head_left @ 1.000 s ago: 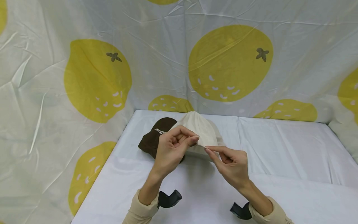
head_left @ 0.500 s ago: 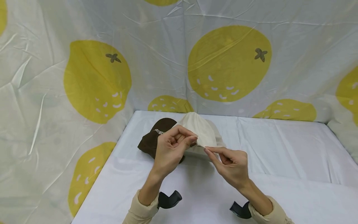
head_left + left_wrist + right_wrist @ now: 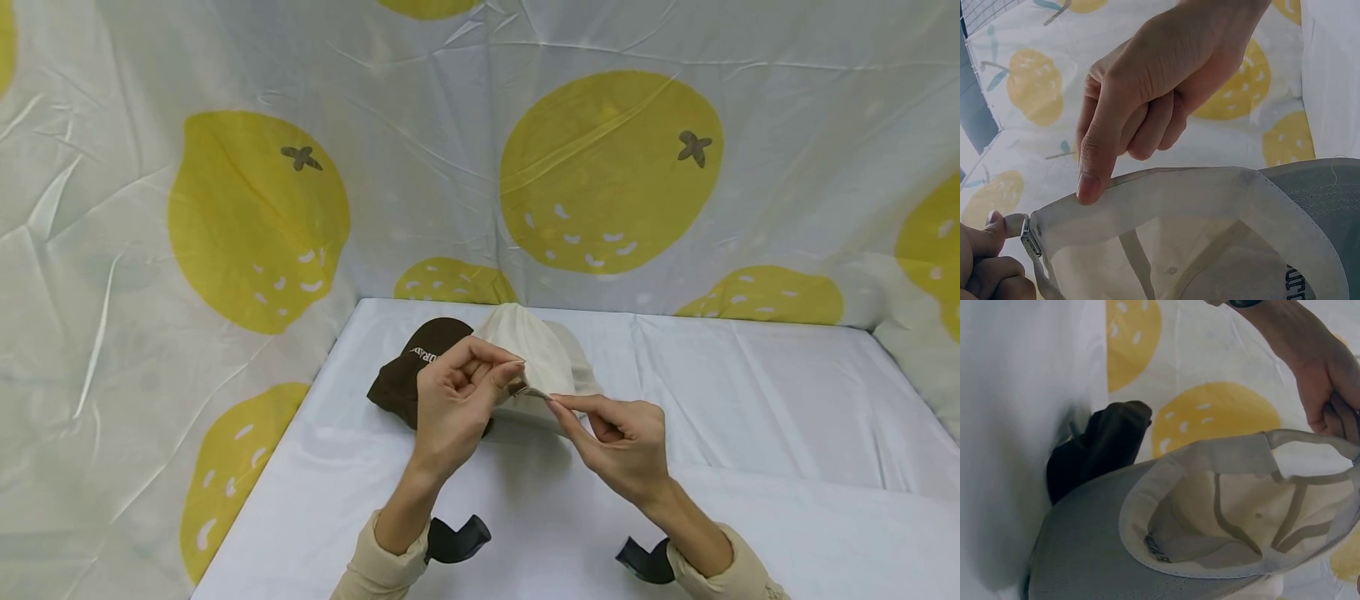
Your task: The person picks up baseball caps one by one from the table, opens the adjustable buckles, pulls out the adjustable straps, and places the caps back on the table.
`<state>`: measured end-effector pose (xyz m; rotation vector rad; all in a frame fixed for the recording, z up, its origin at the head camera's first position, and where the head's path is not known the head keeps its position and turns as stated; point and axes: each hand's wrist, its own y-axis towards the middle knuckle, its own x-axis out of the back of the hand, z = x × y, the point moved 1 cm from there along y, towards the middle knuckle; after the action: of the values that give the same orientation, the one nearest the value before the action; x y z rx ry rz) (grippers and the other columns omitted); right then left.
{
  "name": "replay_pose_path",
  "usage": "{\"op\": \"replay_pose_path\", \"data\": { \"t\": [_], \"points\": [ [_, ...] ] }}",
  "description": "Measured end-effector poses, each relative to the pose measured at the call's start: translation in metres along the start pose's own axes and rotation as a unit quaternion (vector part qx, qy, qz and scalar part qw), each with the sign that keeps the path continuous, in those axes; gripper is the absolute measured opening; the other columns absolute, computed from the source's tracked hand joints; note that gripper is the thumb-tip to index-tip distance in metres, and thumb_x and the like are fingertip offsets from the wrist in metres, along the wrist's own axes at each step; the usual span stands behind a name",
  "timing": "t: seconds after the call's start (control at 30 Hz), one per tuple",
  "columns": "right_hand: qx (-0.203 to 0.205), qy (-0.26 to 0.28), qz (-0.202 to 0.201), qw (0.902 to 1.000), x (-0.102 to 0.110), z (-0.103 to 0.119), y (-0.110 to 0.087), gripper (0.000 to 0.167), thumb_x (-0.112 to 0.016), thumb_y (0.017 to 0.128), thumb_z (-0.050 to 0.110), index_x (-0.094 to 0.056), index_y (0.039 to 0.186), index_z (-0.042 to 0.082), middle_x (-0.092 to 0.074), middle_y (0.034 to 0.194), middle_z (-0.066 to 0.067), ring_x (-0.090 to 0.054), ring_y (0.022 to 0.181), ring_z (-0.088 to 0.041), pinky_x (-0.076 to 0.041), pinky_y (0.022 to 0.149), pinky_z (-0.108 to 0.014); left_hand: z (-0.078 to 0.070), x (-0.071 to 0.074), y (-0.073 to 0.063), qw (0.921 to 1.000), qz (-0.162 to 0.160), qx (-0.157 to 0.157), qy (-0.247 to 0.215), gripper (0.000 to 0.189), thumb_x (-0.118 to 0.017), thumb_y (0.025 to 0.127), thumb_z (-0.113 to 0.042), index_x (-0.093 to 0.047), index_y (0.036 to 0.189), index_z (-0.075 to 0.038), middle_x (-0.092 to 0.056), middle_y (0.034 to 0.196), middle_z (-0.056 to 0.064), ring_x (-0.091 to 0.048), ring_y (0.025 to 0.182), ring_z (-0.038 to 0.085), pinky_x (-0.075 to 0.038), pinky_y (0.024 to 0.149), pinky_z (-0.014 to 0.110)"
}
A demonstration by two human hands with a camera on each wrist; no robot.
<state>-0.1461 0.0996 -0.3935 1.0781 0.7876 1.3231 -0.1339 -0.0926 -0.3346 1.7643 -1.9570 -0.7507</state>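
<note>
A cream baseball cap [image 3: 528, 346] is held up between both hands, its open underside towards the wrist cameras. My left hand [image 3: 453, 400] pinches the end of the back strap [image 3: 1015, 224], close to a small metal buckle [image 3: 1030, 237]. My right hand [image 3: 622, 433] pinches the cap's rear edge, thumb and forefinger together, beside the buckle. The left wrist view shows the right thumb [image 3: 1089, 187] on the sweatband edge. In the right wrist view the left hand [image 3: 1335, 394] is above the strap opening; the right hand is mostly out of frame.
A dark brown cap [image 3: 420, 358] with white lettering lies behind the left hand, partly hidden. A white cloth covers the table [image 3: 750, 417]. Lemon-print fabric [image 3: 420, 192] hangs along the back and sides. Black curved pieces [image 3: 459, 540] stick out from both sleeve cuffs.
The left hand has shifted slightly left, and the gap between the hands has widened a little. More of the strap area and buckle now shows between them. Both pinches are kept.
</note>
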Motion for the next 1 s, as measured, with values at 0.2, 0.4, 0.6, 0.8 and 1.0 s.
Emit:
{"op": "replay_pose_path", "data": {
  "t": [0.2, 0.4, 0.6, 0.8, 1.0],
  "points": [
    [0.003, -0.001, 0.0, 1.0, -0.0001, 0.0008, 0.0003, 0.025, -0.076, 0.095, 0.019, -0.08, 0.086, -0.004, -0.028, 0.047, 0.01, -0.018, 0.048, 0.002, -0.015, 0.045, -0.009, -0.0004, 0.0, -0.0002, 1.0, -0.002, -0.003, 0.002, 0.006, -0.073, 0.09, 0.01, -0.067, 0.092, 0.011, -0.065, 0.071, 0.027, -0.036, 0.051, 0.004, -0.035, 0.049, 0.016],
    [0.005, 0.002, -0.002, 1.0, 0.0, 0.0016, 0.0004, 0.024, -0.077, 0.095, 0.018, -0.08, 0.086, -0.004, -0.029, 0.047, 0.01, -0.02, 0.047, 0.002, -0.015, 0.045, -0.009, 0.0001, 0.0, -0.0003, 0.9999, -0.005, -0.009, 0.007, 0.006, -0.073, 0.09, 0.009, -0.067, 0.092, 0.011, -0.064, 0.069, 0.026, -0.033, 0.05, 0.005, -0.029, 0.044, 0.023],
    [0.007, 0.005, -0.001, 1.0, -0.0004, 0.0016, 0.0008, 0.025, -0.077, 0.095, 0.018, -0.08, 0.085, -0.005, -0.03, 0.047, 0.009, -0.02, 0.047, 0.002, -0.015, 0.045, -0.009, 0.0007, 0.0001, -0.0007, 0.9998, -0.005, -0.017, 0.004, 0.006, -0.072, 0.091, 0.009, -0.066, 0.092, 0.011, -0.063, 0.069, 0.026, -0.033, 0.05, 0.006, -0.028, 0.044, 0.025],
    [0.009, 0.003, 0.0, 1.0, -0.0004, 0.0017, 0.0009, 0.026, -0.076, 0.095, 0.019, -0.08, 0.085, -0.005, -0.031, 0.046, 0.01, -0.021, 0.047, 0.002, -0.015, 0.045, -0.009, 0.0013, 0.0004, -0.0002, 0.9997, -0.007, -0.024, 0.007, 0.006, -0.072, 0.09, 0.01, -0.066, 0.091, 0.011, -0.064, 0.068, 0.025, -0.032, 0.049, 0.006, -0.026, 0.043, 0.026],
    [0.009, 0.004, 0.002, 0.9999, -0.0008, 0.0023, 0.001, 0.025, -0.076, 0.095, 0.018, -0.08, 0.085, -0.005, -0.032, 0.046, 0.01, -0.021, 0.046, 0.002, -0.016, 0.045, -0.009, 0.0006, 0.0008, 0.0002, 0.9996, -0.01, -0.024, 0.007, 0.006, -0.072, 0.09, 0.011, -0.066, 0.091, 0.011, -0.064, 0.069, 0.027, -0.035, 0.05, 0.005, -0.028, 0.043, 0.026]
  ]
}}
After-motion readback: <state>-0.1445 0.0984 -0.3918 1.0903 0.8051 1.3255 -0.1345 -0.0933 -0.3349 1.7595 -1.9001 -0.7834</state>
